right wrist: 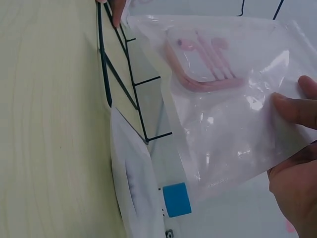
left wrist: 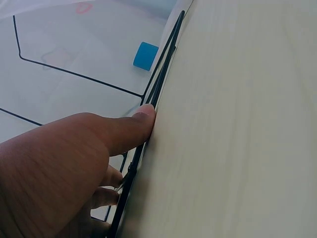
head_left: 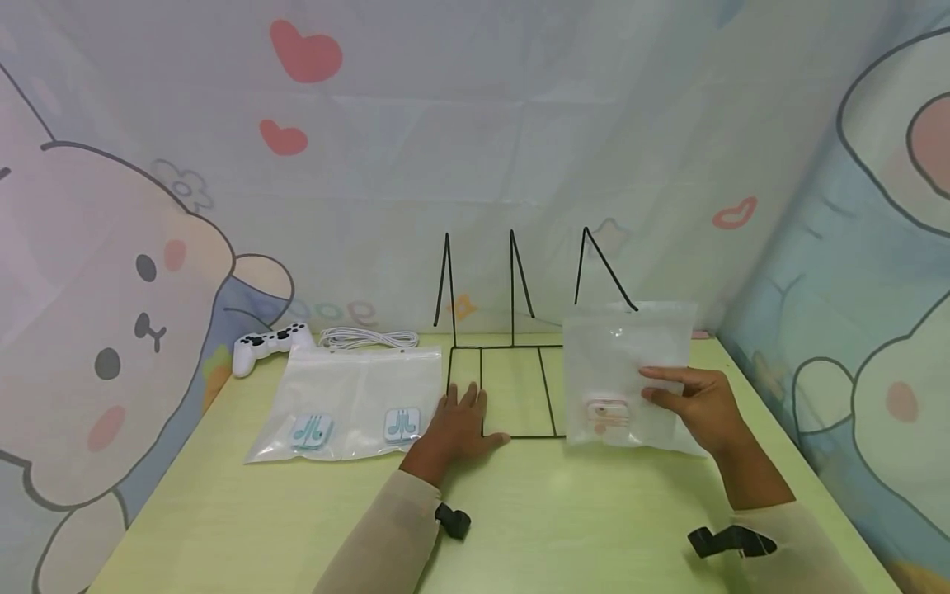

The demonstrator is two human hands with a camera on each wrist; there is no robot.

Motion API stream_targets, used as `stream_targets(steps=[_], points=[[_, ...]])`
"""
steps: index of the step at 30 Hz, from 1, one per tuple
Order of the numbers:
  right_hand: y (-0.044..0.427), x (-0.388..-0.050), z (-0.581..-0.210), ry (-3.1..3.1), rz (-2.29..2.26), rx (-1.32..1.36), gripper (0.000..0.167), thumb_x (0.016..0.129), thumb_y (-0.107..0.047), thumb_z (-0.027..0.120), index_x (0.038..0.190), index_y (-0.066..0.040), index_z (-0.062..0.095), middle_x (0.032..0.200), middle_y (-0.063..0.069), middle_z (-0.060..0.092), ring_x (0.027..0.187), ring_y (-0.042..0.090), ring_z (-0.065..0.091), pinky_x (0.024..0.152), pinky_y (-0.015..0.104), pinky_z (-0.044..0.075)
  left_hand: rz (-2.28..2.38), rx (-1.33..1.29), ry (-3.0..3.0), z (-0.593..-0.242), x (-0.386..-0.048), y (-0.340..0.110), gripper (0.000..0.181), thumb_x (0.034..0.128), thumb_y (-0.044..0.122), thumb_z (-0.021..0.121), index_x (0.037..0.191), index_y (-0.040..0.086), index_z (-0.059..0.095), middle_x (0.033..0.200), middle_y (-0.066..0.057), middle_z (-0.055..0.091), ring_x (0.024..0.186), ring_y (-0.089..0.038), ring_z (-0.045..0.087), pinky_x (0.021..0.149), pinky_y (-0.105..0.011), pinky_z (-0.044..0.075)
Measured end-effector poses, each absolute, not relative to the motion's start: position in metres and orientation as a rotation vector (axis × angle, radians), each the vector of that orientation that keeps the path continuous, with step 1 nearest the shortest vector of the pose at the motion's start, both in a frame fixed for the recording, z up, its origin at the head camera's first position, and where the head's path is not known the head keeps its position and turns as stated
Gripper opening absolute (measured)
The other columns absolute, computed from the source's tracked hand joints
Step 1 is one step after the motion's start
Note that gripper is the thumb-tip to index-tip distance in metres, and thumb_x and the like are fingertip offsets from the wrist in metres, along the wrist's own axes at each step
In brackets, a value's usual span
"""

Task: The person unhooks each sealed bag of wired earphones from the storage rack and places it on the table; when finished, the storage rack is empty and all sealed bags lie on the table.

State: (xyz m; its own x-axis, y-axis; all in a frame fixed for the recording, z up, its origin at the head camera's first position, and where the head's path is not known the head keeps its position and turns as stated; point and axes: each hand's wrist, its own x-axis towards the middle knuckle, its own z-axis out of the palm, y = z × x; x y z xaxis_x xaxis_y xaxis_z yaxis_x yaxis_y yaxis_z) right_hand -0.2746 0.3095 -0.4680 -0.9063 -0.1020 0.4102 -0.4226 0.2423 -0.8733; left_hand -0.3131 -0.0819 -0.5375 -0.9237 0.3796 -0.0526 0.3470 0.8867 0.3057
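A black wire rack (head_left: 512,346) with upright hooks stands on the table. My left hand (head_left: 462,423) rests on the left part of its base with the fingers spread; in the left wrist view the thumb (left wrist: 131,130) lies on the front bar. My right hand (head_left: 698,404) pinches the edge of a clear zip bag (head_left: 631,346) between thumb and fingers. Inside the bag is a case of pink earphones (right wrist: 213,64). The bag's top meets the tip of the right hook (head_left: 609,268); whether the hook passes through it I cannot tell.
Left of the rack lies a zip bag (head_left: 364,379) with two cases of blue earphones (head_left: 310,431). Behind it are a coiled white cable (head_left: 369,338) and a white game controller (head_left: 270,346). Another white bag (right wrist: 136,178) and a blue object (right wrist: 177,200) show in the right wrist view.
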Motion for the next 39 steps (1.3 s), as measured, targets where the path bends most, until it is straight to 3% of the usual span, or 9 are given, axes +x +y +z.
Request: stream_targets(steps=[8,20,39], points=[[0.327,-0.286,-0.469,-2.371,1.873,0.426,0.042,0.094,0.001,0.082,0.134,-0.01,0.079,0.108,-0.019,0.08,0.088,0.008,0.079,0.073,0.031,0.067,0.444,0.57,2.946,-0.537,-0.311,-0.082,0.095,0.1047,0.065,0.06,0.17,0.0,0.035,0.179,-0.023,0.029,0.166,-0.058,0.017,0.135,-0.065,0.022],[0.369,-0.301,-0.47,-2.163,2.323,0.491,0.057,0.093,0.023,0.067,0.131,-0.015,0.082,0.111,-0.005,0.082,0.095,0.012,0.079,0.077,0.03,0.068,0.441,0.568,2.937,-0.537,-0.313,-0.082,0.095,0.1054,0.066,0.058,0.17,0.0,0.034,0.18,-0.023,0.028,0.166,-0.058,0.016,0.135,-0.065,0.022],[0.428,-0.306,-0.462,-2.323,2.331,0.311,0.053,0.095,0.018,0.068,0.131,-0.018,0.083,0.111,-0.005,0.081,0.095,0.014,0.079,0.078,0.033,0.068,0.443,0.565,2.939,-0.537,-0.312,-0.082,0.096,0.1043,0.066,0.06,0.17,0.001,0.034,0.179,-0.023,0.029,0.166,-0.058,0.016,0.135,-0.065,0.022]])
